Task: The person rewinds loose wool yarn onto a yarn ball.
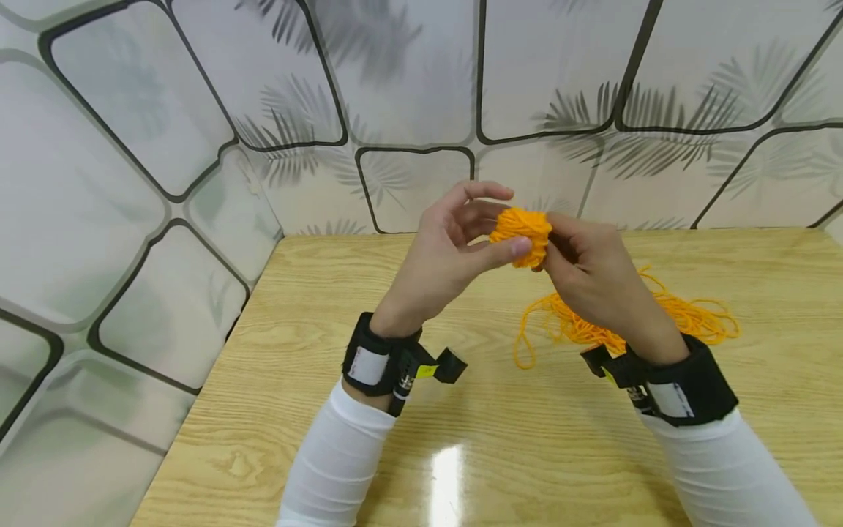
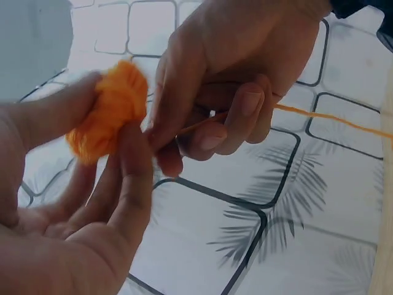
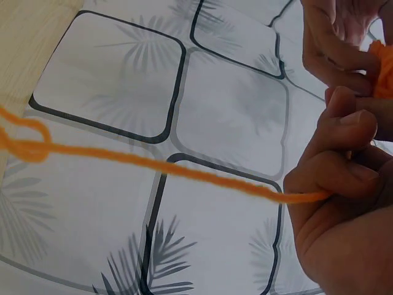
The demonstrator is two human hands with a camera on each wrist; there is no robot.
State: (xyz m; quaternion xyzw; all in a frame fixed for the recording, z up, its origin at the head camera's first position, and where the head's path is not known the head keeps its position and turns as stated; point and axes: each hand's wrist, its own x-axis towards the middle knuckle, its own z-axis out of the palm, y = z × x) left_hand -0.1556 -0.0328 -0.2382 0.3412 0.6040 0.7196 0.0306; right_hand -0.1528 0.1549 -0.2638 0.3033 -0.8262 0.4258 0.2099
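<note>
A small ball of orange yarn is held up above the table's far edge. My left hand pinches it, thumb on the near face and fingers behind. Right beside the ball, my right hand has its thumb and forefinger together at the ball's right side. In the left wrist view, a yarn strand runs through the curled fingers of the right hand. The right wrist view shows that strand stretching away from the fingers to a loop at the left.
A loose tangle of orange yarn lies on the wooden table, partly hidden behind the right hand and wrist. A patterned wall covering with leaf prints rises just behind the table and along its left side. Black straps with small cameras circle both wrists.
</note>
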